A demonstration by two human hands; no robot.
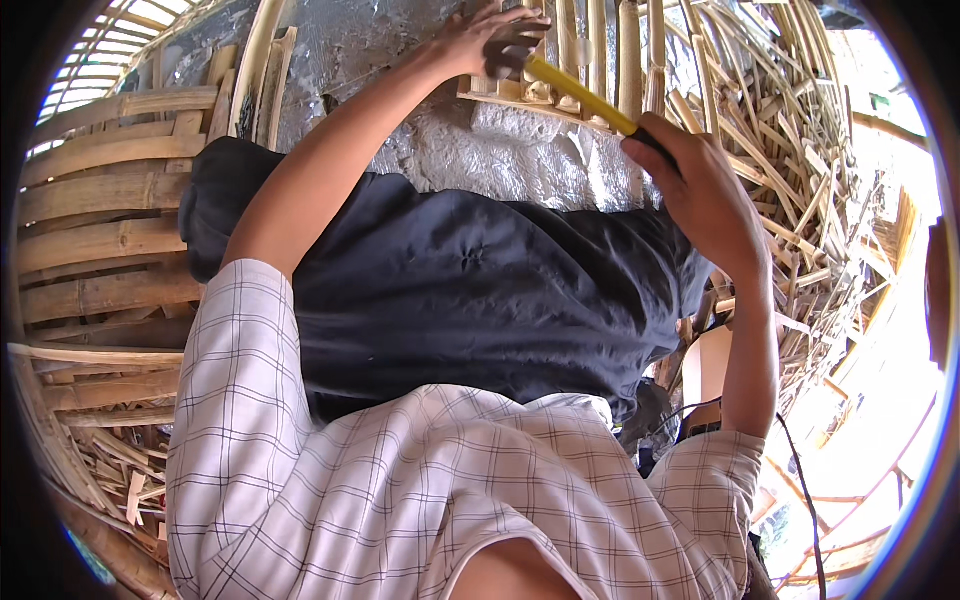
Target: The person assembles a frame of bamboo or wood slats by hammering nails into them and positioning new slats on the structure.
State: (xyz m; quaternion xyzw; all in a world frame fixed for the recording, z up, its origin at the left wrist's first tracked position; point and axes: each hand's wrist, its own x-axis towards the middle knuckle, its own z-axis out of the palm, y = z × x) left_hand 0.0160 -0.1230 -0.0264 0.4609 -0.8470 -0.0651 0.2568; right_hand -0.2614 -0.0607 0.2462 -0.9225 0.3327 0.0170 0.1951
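My right hand (700,190) is closed around the black grip of a hammer (575,90) with a yellow handle. Its dark head rests near the fingers of my left hand (480,40). That hand is pressed on the edge of a small bamboo frame (590,60) made of upright slats, holding it steady on the grey ground (500,150). Both forearms reach away from me over my lap, which is covered by black trousers (470,290). My checked shirt (400,480) fills the lower part of the view.
A heap of split bamboo strips (800,150) lies to the right of the frame. Thick bamboo poles (100,230) are stacked at the left, with offcuts (130,480) below them. A black cable (800,480) runs down at the lower right.
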